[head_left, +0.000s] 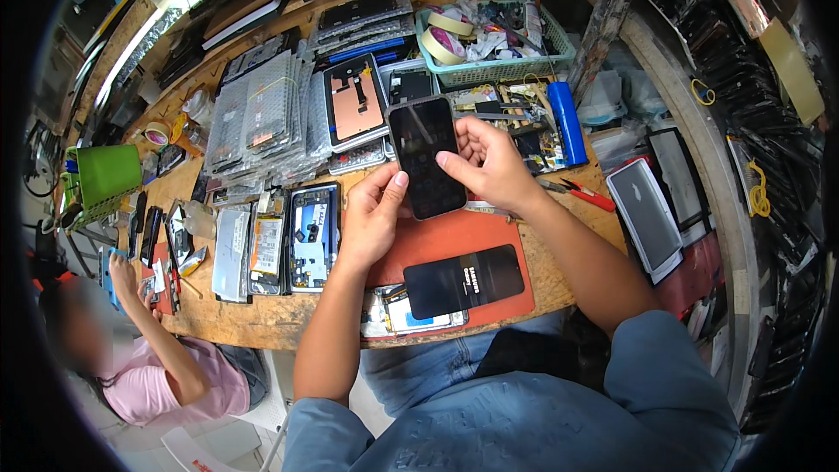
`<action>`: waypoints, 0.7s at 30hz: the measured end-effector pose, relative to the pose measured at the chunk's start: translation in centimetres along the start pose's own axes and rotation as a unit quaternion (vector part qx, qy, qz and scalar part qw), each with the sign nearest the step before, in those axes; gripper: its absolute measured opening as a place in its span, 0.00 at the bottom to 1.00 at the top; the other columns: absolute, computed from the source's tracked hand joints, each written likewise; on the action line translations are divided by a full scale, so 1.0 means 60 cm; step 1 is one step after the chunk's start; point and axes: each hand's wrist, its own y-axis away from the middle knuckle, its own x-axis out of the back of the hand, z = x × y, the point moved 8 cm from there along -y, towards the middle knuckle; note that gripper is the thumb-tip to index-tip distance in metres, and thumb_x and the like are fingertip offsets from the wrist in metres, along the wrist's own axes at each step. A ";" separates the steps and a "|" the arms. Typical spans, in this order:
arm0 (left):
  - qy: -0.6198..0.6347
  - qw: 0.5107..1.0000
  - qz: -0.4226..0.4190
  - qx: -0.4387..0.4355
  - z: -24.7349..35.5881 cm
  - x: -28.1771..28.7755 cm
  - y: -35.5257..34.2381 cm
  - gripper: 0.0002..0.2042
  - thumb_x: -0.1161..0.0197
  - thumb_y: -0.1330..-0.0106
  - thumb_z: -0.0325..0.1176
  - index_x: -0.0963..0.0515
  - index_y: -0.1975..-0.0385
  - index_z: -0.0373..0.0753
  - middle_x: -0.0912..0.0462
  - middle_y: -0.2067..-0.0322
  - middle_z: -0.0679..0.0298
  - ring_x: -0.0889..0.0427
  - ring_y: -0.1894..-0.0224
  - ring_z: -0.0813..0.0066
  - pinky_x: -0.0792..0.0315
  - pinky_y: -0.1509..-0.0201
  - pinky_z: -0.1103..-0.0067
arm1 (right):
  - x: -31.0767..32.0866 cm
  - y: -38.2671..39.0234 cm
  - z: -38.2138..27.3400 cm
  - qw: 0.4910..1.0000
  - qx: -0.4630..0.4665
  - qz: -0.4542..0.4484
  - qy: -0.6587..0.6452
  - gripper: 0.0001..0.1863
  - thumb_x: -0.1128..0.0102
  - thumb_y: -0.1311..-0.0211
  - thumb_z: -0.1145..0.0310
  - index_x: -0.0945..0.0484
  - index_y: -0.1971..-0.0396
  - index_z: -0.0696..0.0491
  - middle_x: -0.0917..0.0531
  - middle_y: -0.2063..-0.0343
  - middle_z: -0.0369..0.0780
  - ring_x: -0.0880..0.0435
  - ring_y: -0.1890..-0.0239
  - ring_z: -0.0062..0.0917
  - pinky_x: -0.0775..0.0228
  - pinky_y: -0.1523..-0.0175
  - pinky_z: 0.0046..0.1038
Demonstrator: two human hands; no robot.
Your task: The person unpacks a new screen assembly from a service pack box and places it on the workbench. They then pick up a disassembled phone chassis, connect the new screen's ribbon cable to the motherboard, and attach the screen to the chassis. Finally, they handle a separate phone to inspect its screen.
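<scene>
Both my hands hold a dark smartphone (426,153) upright above the bench. My left hand (373,214) grips its lower left edge, thumb along the side. My right hand (489,166) wraps the right edge, with its thumb over the dark screen. Below them lies a second smartphone (463,281), its screen showing white lettering on black. It rests on an orange-red mat (507,240) and partly covers an opened phone (376,319) with its inner parts bare.
Bubble-wrapped screens (271,105) are stacked at the back left. A green basket (498,74) holds tape rolls. Opened phones (310,236) lie left of the mat, red-handled pliers (590,197) to the right. Another person (175,367) in pink works at the left.
</scene>
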 end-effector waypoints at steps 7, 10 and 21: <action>0.014 0.999 0.025 -0.019 -0.012 0.010 -0.008 0.16 0.43 0.15 0.36 0.19 0.38 0.33 0.15 0.59 0.70 0.19 0.63 0.85 0.22 0.60 0.83 | 0.005 0.001 0.010 0.999 -0.032 -0.005 0.025 0.17 0.42 0.22 0.70 0.21 0.39 0.60 0.20 0.63 0.30 0.24 0.63 0.11 0.28 0.57 0.20; 0.044 0.998 0.039 -0.024 -0.005 0.012 -0.010 0.16 0.44 0.15 0.34 0.20 0.37 0.32 0.13 0.56 0.66 0.15 0.59 0.82 0.18 0.57 0.81 | -0.008 0.004 0.012 0.997 -0.051 -0.057 -0.010 0.29 0.44 0.24 0.75 0.33 0.26 0.61 0.17 0.57 0.36 0.21 0.60 0.15 0.26 0.55 0.22; 0.075 0.993 0.081 -0.051 0.011 0.027 -0.006 0.16 0.44 0.15 0.36 0.20 0.37 0.33 0.12 0.55 0.66 0.13 0.59 0.82 0.15 0.58 0.80 | -0.040 0.021 0.015 0.974 -0.027 -0.214 -0.062 0.51 0.45 0.35 0.88 0.59 0.16 0.54 0.22 0.38 0.47 0.17 0.48 0.25 0.20 0.46 0.31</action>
